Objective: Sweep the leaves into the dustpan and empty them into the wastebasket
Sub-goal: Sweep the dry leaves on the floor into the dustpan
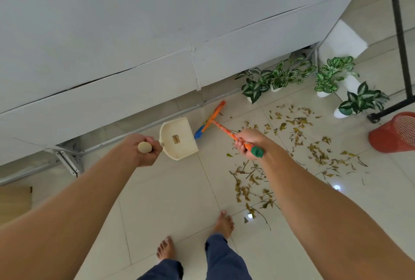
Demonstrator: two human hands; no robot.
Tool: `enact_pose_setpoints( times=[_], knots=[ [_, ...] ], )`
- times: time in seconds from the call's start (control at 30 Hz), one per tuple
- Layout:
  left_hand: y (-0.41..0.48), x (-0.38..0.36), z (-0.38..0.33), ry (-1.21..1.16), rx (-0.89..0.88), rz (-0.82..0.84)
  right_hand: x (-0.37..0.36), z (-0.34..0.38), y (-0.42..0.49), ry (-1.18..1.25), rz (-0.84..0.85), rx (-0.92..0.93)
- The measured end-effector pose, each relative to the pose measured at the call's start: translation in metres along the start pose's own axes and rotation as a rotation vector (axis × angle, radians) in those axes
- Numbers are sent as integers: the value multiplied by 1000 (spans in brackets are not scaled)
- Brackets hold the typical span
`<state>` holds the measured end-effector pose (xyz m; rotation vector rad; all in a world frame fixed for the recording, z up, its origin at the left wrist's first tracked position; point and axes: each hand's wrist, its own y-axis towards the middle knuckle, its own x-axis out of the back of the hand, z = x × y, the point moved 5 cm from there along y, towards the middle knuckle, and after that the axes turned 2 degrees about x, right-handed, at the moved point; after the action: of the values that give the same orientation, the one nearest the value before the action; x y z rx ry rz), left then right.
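While your left grip [144, 149] clamps the dustpan [179, 137] handle and your right grip [247, 142] clamps the broom [215, 120], the leaves [292, 151] lie unswept beyond your right grip, nearer the wastebasket [391, 133]; nothing is collected yet.

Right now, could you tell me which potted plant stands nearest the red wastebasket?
The rightmost potted plant, beside the black stand's foot; the others sit nearer the wall.

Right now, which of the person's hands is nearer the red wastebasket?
The right hand, gripping the broom handle, is nearer the wastebasket. The left hand, holding the dustpan, is farther left.
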<state>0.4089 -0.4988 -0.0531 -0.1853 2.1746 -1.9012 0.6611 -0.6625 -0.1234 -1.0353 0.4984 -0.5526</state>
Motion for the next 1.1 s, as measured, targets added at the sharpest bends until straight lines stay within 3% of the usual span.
enact_pose_setpoints(
  times=[0.63, 0.77, 0.9, 1.1],
  knots=[
    [-9, 10, 65, 18, -12, -54, 79, -70, -54, 72, -63, -23],
    [-13, 26, 88, 37, -26, -35, 96, -109, -99, -49, -129, 48],
    [-20, 50, 116, 42, -47, -16, 95, -148, -110, -70, -92, 50],
    [-39, 106, 163, 16, -92, 18, 78, -201, -107, -339, -137, 86]
  ],
)
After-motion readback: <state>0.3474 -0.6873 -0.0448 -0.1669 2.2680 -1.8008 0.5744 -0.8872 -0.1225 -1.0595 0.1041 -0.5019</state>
